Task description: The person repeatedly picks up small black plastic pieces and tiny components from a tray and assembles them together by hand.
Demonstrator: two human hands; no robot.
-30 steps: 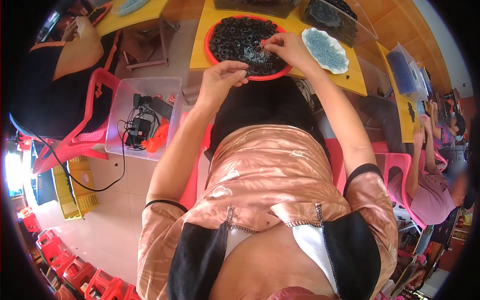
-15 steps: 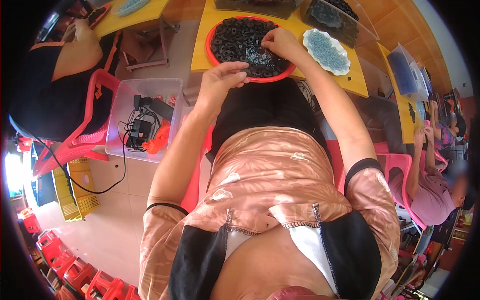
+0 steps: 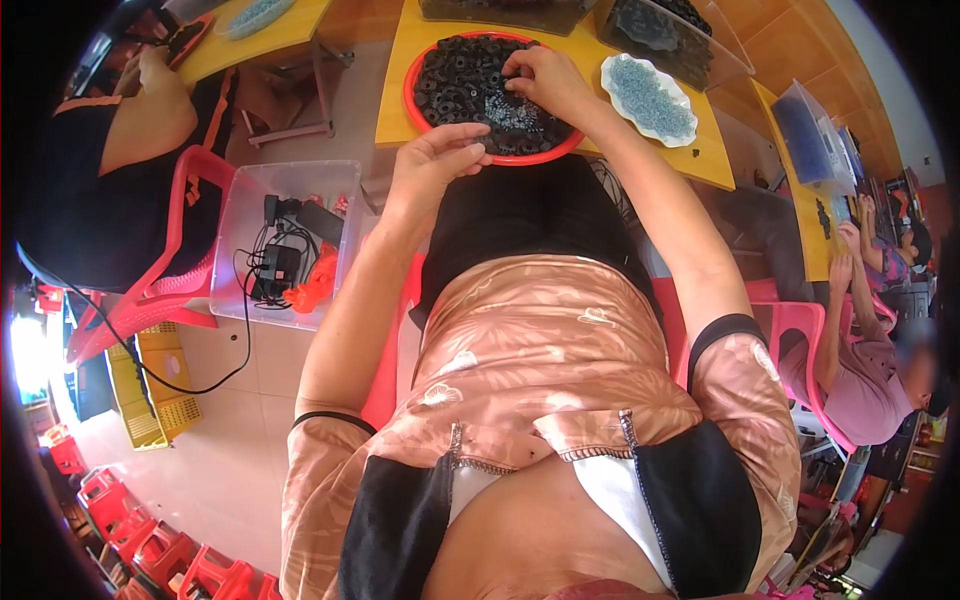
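A round red basin (image 3: 409,95) on the yellow table is full of small black parts (image 3: 460,75). A patch of small pale-grey pieces (image 3: 512,112) lies on top of them. My left hand (image 3: 432,168) is at the basin's near left rim, thumb and fingers drawn together; whatever is between them is too small to make out. My right hand (image 3: 545,82) reaches over the basin from the right, fingertips pinched together just above the black parts. What it pinches is hidden. Beside it, a white scalloped dish (image 3: 683,132) holds many small blue-grey pieces (image 3: 645,92).
Clear plastic bins (image 3: 672,42) with dark contents stand at the table's back. On the left, a clear box (image 3: 225,225) holds cables and adapters near a pink chair (image 3: 178,215). A person in dark clothes sits left; others sit at a table (image 3: 812,225) on the right.
My right hand has shifted slightly left and up over the basin, still pinched. My left hand stays by the rim. The whole view has moved a little.
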